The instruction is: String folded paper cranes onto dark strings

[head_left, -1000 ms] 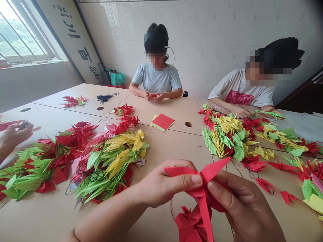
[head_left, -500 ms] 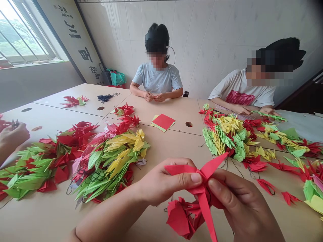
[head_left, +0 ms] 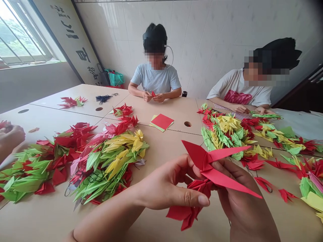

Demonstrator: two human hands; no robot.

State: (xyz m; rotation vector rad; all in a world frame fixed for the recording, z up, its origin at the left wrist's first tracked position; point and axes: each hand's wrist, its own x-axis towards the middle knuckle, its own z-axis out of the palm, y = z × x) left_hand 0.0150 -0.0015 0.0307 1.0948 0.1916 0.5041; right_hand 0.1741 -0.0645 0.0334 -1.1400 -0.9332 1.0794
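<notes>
Red origami crane (head_left: 208,164) held in air over near part of desk (head_left: 176,114), between your hands. Left hand (head_left: 171,190) closed on crane's underside; right hand (head_left: 242,198) pinching body and wing, both gripping. Bunch of red cranes (head_left: 188,210) hangs just below, link not clear. Pull too hard: thin paper may tear or crease. Loosen either grip: crane may slip, bunch swinging into green-and-yellow crane heap (head_left: 108,164).

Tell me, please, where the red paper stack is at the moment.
In the head view, the red paper stack lies just left of a round table hole.
</notes>
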